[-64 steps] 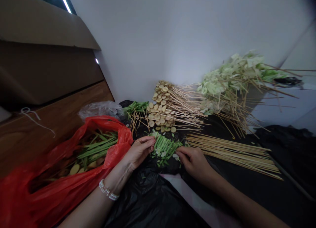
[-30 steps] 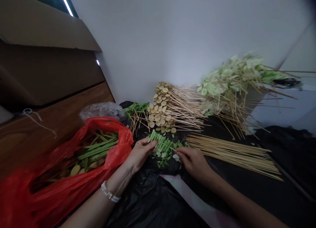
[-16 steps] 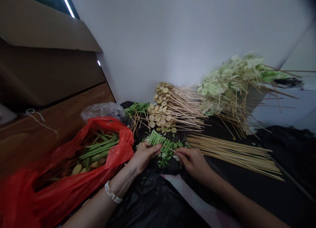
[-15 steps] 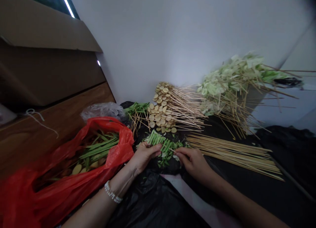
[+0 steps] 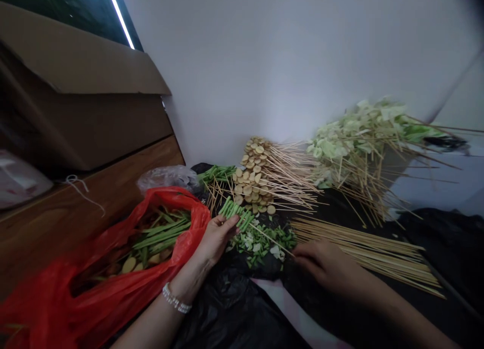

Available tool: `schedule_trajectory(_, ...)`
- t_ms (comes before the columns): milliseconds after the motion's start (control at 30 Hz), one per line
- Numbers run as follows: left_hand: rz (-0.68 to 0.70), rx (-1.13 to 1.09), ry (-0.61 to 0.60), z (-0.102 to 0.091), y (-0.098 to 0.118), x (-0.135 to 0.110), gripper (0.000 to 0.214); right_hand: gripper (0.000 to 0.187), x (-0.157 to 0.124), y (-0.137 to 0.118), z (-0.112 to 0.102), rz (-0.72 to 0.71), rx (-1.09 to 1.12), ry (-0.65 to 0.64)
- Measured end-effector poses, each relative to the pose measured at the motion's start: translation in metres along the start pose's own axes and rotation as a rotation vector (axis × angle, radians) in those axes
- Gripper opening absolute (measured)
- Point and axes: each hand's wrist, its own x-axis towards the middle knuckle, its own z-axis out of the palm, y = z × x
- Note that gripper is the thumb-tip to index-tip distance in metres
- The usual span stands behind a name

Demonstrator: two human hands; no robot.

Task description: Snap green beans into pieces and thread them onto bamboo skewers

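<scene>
Along the red bag (image 5: 191, 208)'s edge, left fingers (image 5: 229, 223) pinch skewered beans (image 5: 236, 210); right fingers (image 5: 302, 255) pinch the skewer (image 5: 272, 243).

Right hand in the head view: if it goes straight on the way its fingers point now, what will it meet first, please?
Probably the end of the wooden skewer, right at the fingertips of the right hand. Just past it lie the chopped green pieces, though depth is hard to judge here.

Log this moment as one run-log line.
left hand: holds bean skewer | right hand: near skewer tip | beside: chopped greens, red bag
</scene>
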Motion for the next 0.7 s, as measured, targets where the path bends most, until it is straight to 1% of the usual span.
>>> schedule_trajectory(67, 0.008, 0.025, -0.019, 0.000, -0.001, -0.001, 0.044, 0.026, -0.008, -0.001, 0.001, 0.035, 0.132, -0.099)
schedule_trajectory(133, 0.014, 0.030, -0.043, 0.000, 0.000, -0.002, 0.045, 0.027, -0.014, -0.001, 0.003, 0.073, 0.311, -0.153)
schedule_trajectory(233, -0.024, -0.008, -0.101, -0.002, 0.003, -0.002, 0.048, 0.024, -0.012, -0.003, 0.002, 0.139, 0.551, -0.139)
schedule_trajectory(333, -0.096, 0.016, -0.192, -0.003, 0.005, 0.000, 0.064, 0.025, 0.007, -0.015, -0.007, 0.207, 0.732, -0.132)
schedule_trajectory(367, -0.108, 0.038, -0.214, -0.003, 0.003, 0.000, 0.066, 0.026, 0.018, -0.021, -0.012, 0.206, 0.770, -0.123)
schedule_trajectory(433, -0.104, 0.089, -0.232, -0.004, -0.001, 0.001, 0.063, 0.023, 0.044, -0.035, -0.020, 0.154, 0.798, -0.078)
schedule_trajectory(533, -0.054, 0.182, -0.256, -0.006, -0.009, 0.002, 0.057, 0.017, 0.094, -0.054, -0.028, 0.089, 0.808, -0.022)
schedule_trajectory(600, -0.026, 0.225, -0.271, -0.007, -0.013, 0.002, 0.054, 0.015, 0.129, -0.062, -0.027, 0.054, 0.790, -0.004)
schedule_trajectory(700, -0.016, 0.248, -0.286, -0.010, -0.015, 0.004, 0.050, 0.016, 0.178, -0.067, -0.020, 0.115, 0.729, -0.013)
